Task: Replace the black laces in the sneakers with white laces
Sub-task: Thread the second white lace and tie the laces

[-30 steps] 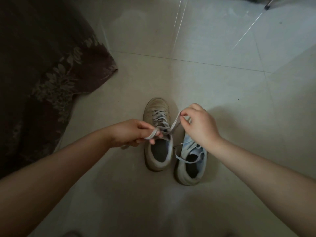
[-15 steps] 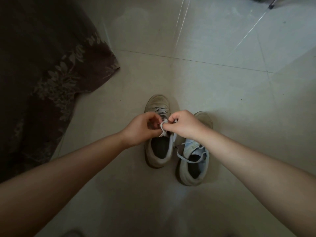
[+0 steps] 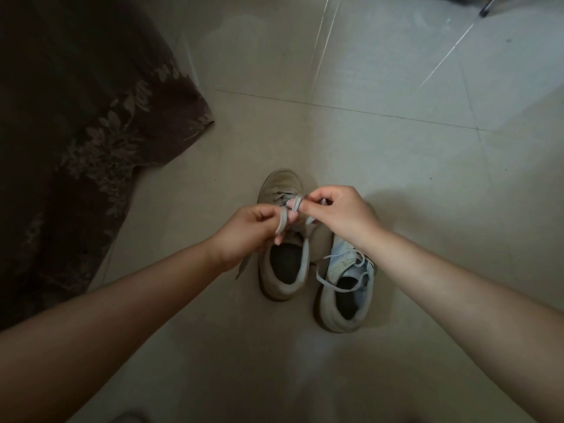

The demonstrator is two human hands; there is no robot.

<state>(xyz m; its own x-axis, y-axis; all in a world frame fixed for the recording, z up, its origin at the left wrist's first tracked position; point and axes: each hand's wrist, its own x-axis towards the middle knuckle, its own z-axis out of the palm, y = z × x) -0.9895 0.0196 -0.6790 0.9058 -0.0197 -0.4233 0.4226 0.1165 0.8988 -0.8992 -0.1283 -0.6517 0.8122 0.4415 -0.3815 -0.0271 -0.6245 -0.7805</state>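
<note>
Both sneakers [image 3: 282, 270] lie toes away, lengthwise; left hand [image 3: 247, 230] and right hand [image 3: 341, 215] each grip pinches the white lace [image 3: 282, 219]

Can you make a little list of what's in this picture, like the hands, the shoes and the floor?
left hand: pinches a loop of the white lace
right hand: pinches the same lace, close beside the left hand
left sneaker: upright on the floor, under the hands
right sneaker: beside it, its lace lying loose
floor: pale tiles
dark flowered cloth: on the left
</note>
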